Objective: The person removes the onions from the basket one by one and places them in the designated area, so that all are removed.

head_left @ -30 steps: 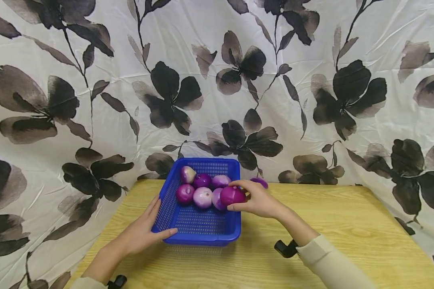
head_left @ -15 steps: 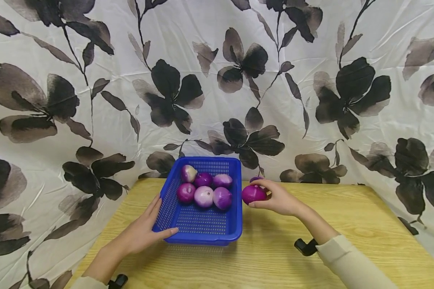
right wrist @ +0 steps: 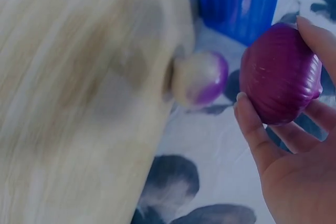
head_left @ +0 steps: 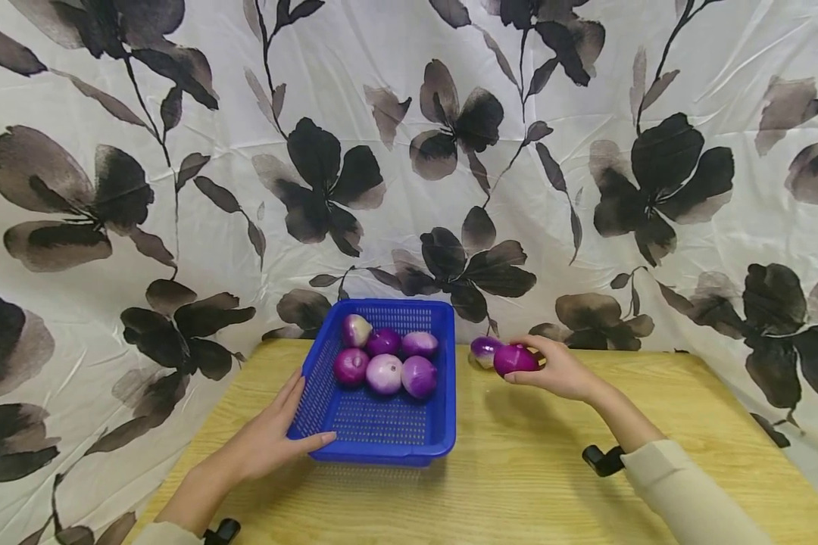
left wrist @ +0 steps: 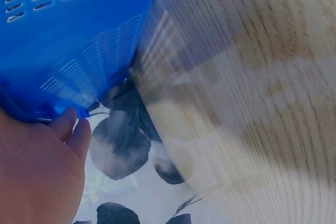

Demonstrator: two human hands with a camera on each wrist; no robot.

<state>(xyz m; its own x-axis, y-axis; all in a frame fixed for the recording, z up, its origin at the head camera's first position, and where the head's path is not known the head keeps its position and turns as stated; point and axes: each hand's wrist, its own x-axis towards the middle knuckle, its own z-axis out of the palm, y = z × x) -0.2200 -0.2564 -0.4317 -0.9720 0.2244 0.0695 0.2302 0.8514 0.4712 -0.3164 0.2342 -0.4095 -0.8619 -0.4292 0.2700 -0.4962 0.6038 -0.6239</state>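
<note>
A purple-red onion (head_left: 513,359) is held above the right part of the table in my right hand (head_left: 564,369). In the right wrist view the thumb and fingers surround this onion (right wrist: 279,74), its skin glossy and ribbed. Behind it, a white-and-purple onion (head_left: 482,350) lies on the table, right of the basket. My left hand (head_left: 264,433) rests at the near left corner of the blue plastic basket (head_left: 382,452), fingers extended along the side and thumb over the front rim. Several red onions (head_left: 385,373) lie in the basket's back half.
The light wood-grain table (head_left: 518,469) extends to both sides of the basket. A white cloth with dark flower print (head_left: 450,197) hangs behind it. Black wrist mounts (head_left: 601,460) show below both forearms.
My right hand has carried the onion from over the basket's right side out to the right, past the rim. The white-and-purple onion behind now shows more fully. My left hand stays put.
</note>
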